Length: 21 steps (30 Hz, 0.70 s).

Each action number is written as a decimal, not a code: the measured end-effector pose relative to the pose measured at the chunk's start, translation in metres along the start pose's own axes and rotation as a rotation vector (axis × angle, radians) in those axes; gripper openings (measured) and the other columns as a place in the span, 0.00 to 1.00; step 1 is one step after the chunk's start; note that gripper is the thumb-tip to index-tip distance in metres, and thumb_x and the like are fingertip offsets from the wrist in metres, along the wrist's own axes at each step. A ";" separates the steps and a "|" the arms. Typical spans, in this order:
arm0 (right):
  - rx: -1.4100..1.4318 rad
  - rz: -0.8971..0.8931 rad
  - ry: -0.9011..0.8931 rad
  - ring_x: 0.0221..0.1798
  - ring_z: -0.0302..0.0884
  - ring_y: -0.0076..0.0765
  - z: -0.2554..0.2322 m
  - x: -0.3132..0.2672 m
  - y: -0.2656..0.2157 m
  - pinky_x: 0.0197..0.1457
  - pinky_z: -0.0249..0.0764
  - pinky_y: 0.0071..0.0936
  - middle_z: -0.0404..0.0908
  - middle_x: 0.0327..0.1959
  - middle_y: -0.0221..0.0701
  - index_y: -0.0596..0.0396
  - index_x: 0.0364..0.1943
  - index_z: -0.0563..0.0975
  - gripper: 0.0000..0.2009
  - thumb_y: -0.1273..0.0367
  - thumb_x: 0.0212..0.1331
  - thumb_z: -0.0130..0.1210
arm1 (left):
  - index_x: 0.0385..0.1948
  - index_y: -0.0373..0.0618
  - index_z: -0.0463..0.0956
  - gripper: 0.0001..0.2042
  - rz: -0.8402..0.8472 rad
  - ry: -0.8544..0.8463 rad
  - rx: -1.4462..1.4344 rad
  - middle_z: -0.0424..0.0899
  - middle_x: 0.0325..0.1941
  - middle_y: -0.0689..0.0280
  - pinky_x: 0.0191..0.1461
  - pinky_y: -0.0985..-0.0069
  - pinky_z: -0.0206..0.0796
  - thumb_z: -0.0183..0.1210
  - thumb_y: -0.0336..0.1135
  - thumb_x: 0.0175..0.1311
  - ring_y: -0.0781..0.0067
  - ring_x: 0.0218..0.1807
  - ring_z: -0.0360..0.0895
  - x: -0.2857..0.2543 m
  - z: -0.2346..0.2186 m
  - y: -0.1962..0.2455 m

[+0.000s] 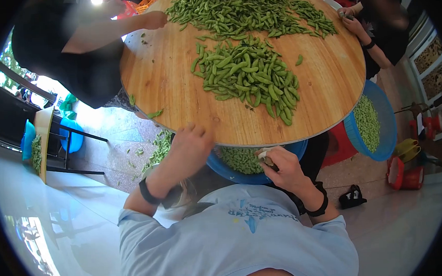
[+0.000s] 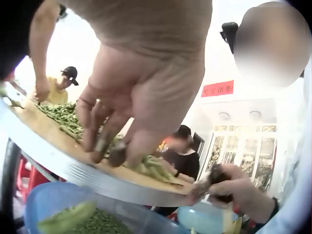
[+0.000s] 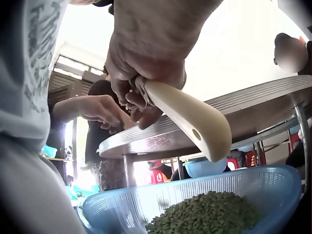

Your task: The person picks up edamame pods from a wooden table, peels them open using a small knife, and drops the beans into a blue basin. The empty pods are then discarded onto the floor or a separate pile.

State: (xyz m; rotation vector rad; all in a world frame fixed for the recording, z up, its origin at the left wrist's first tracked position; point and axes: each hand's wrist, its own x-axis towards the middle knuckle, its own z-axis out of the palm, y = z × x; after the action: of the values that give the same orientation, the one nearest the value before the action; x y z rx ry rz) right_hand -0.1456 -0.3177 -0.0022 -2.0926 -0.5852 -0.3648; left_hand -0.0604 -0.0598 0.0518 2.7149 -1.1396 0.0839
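Our left hand (image 1: 190, 145) hangs released at the table (image 1: 163, 86) edge, fingers loosely bent; our right hand (image 1: 285, 170) grips a pale handle (image 3: 190, 114). Pods (image 1: 247, 74) lie on the table, likely light, firm, slightly slippery: pinch 1 mid-length.

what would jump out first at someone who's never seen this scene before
Probably the green pods heaped at the far side of the round wooden table, with a smaller pile nearer the wearer. Next, the pale, curved implement sticking out of the right hand, and the blue basket of small green beans below the table's near edge.
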 end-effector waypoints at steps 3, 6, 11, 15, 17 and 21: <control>0.012 0.036 0.028 0.25 0.73 0.42 0.005 0.001 0.001 0.27 0.69 0.29 0.75 0.25 0.40 0.63 0.36 0.74 0.10 0.78 0.48 0.60 | 0.34 0.39 0.74 0.07 -0.083 0.247 -0.176 0.74 0.32 0.55 0.45 0.60 0.68 0.56 0.28 0.53 0.51 0.43 0.73 0.040 0.027 -0.023; 0.083 0.160 0.017 0.23 0.73 0.39 0.003 -0.002 0.000 0.26 0.69 0.28 0.75 0.24 0.39 0.64 0.38 0.73 0.10 0.77 0.53 0.58 | 0.34 0.38 0.74 0.08 -0.045 0.387 -0.120 0.74 0.33 0.53 0.44 0.59 0.69 0.57 0.29 0.55 0.49 0.42 0.74 0.078 0.049 -0.043; 0.192 0.225 0.017 0.22 0.71 0.33 0.003 -0.004 0.003 0.26 0.68 0.25 0.73 0.23 0.37 0.66 0.43 0.72 0.10 0.77 0.57 0.54 | 0.33 0.36 0.72 0.09 -0.176 0.221 -0.246 0.77 0.34 0.50 0.42 0.57 0.69 0.57 0.32 0.55 0.46 0.39 0.76 0.089 0.049 -0.036; 0.227 0.211 0.029 0.21 0.70 0.30 0.007 -0.003 0.006 0.26 0.67 0.24 0.72 0.23 0.35 0.67 0.46 0.72 0.12 0.77 0.58 0.53 | 0.30 0.36 0.71 0.10 -0.248 0.200 -0.175 0.79 0.30 0.50 0.38 0.55 0.70 0.57 0.33 0.54 0.44 0.34 0.77 0.082 0.046 -0.036; 0.440 0.357 -0.009 0.20 0.66 0.24 0.005 -0.004 0.005 0.24 0.64 0.21 0.70 0.23 0.29 0.67 0.53 0.69 0.15 0.75 0.62 0.49 | 0.31 0.35 0.70 0.10 -0.246 0.236 -0.141 0.78 0.28 0.47 0.36 0.56 0.69 0.58 0.32 0.54 0.45 0.31 0.77 0.075 0.054 -0.044; 0.788 0.556 -0.029 0.20 0.62 0.18 0.003 0.001 0.000 0.22 0.62 0.17 0.68 0.24 0.25 0.65 0.59 0.65 0.18 0.72 0.67 0.43 | 0.37 0.34 0.71 0.12 -0.314 0.221 -0.535 0.79 0.24 0.53 0.29 0.66 0.71 0.60 0.30 0.55 0.61 0.25 0.79 0.059 0.043 -0.040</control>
State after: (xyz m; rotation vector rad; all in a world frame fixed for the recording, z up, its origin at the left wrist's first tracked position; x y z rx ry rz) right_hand -0.1448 -0.3150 -0.0039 -1.4040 -0.0989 0.1997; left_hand 0.0085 -0.0821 0.0105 2.2945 -0.5611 0.0262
